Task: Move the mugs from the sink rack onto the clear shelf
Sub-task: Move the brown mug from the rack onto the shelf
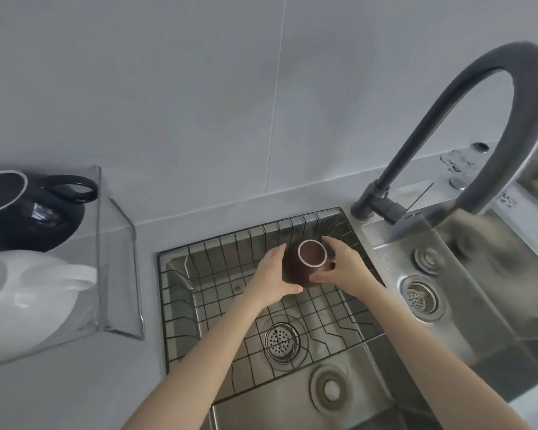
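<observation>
A dark brown mug [295,268] with a pale rim stands upright in the black wire sink rack [218,252]. My left hand [272,276] grips its left side and my right hand [343,268] grips its right side, covering the handle. On the clear shelf [118,274] at the left stand a black mug [28,212] with its handle to the right and a white mug [28,293] in front of it.
A dark curved faucet [466,119] arches over the sink's right part. The steel sink [466,290] has drains at the right and one under the rack. Grey counter lies in front of the shelf; a tiled wall stands behind.
</observation>
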{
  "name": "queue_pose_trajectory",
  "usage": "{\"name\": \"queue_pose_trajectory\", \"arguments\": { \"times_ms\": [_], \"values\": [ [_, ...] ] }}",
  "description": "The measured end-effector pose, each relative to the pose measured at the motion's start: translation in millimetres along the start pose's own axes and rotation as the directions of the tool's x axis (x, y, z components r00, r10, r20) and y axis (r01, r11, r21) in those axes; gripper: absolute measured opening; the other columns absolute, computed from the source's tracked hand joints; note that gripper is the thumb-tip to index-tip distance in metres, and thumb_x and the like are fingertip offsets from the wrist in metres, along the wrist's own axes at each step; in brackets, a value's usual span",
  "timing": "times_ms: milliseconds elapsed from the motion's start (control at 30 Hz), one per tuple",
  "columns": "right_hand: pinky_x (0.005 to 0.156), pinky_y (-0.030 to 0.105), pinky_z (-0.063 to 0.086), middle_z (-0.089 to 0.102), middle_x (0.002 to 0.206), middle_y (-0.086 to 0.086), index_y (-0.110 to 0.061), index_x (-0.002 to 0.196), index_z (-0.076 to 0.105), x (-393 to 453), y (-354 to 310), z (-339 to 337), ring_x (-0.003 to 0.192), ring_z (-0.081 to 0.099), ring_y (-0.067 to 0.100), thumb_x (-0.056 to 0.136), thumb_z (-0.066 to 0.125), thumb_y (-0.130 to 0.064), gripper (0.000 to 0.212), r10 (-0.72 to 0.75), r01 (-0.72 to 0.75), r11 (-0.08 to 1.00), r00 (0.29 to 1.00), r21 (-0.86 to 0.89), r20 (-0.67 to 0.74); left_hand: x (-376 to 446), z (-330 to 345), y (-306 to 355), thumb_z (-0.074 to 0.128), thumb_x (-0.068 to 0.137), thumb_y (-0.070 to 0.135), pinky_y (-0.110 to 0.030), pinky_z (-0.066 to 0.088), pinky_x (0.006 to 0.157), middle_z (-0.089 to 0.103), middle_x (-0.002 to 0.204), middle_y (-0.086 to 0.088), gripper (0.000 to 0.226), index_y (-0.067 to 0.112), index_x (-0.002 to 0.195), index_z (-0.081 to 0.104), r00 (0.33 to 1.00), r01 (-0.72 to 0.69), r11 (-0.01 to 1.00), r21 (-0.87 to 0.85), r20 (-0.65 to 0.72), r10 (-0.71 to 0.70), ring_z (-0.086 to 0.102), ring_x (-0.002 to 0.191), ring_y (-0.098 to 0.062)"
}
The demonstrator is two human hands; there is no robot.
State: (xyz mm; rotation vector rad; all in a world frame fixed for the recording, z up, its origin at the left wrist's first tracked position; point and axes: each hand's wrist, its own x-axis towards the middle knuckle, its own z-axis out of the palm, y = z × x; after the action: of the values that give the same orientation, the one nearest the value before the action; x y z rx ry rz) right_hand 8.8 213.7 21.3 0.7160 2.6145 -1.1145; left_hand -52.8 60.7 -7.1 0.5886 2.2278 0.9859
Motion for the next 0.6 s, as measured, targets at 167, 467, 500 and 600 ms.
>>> {"name": "queue_pose_trajectory", "arguments": {
  "times_ms": [167,467,500,600],
  "values": [
    [0.095,0.029,0.038,0.054,0.129,0.009,-0.01,0.131,0.041,13.8,16.1,5.8,0.12,0.048,0.024,0.059,0.081,-0.02,0.082,-0.057,0.059,0.997,0.998,-0.057,0.032,26.2,17.9,-11.9,0.079,0.062,0.023,-0.033,0.02,0.112,0.028,0.151,-0.008,0.099,0.014,0.141,0.019,0.999,0.001,1.0,-0.016,-0.034,-0.002,0.024,0.139,-0.021],
    [0.089,0.023,0.034,0.061,0.123,0.006,-0.014,0.128,0.048,15.4,19.7,13.7,0.115,0.053,0.023,0.059,0.082,-0.022,0.077,-0.098,0.092,0.994,0.99,-0.063,-0.099,37.5,26.8,-20.3,0.084,0.054,0.023,-0.023,0.026,0.106,0.043,0.143,-0.008,0.101,0.012,0.138,0.03,0.995,-0.035,0.995,-0.089,-0.101,0.026,0.039,0.132,-0.02],
    [0.089,0.024,0.035,0.062,0.122,0.006,-0.014,0.128,0.049,15.4,18.2,13.5,0.113,0.054,0.023,0.058,0.082,-0.022,0.077,-0.101,0.094,0.993,0.99,-0.067,-0.094,37.0,25.0,-20.9,0.084,0.053,0.023,-0.022,0.026,0.106,0.043,0.143,-0.008,0.101,0.011,0.138,0.03,0.995,-0.032,0.996,-0.087,-0.098,0.024,0.039,0.132,-0.02],
    [0.089,0.031,0.044,0.065,0.115,0.005,-0.015,0.126,0.051,13.7,12.3,11.8,0.106,0.058,0.024,0.057,0.081,-0.023,0.076,-0.102,0.097,0.993,0.992,-0.071,-0.068,33.4,18.9,-19.6,0.084,0.053,0.023,-0.019,0.026,0.103,0.045,0.142,-0.008,0.102,0.012,0.138,0.029,0.996,-0.031,0.996,-0.088,-0.085,0.023,0.041,0.131,-0.019]
  ]
}}
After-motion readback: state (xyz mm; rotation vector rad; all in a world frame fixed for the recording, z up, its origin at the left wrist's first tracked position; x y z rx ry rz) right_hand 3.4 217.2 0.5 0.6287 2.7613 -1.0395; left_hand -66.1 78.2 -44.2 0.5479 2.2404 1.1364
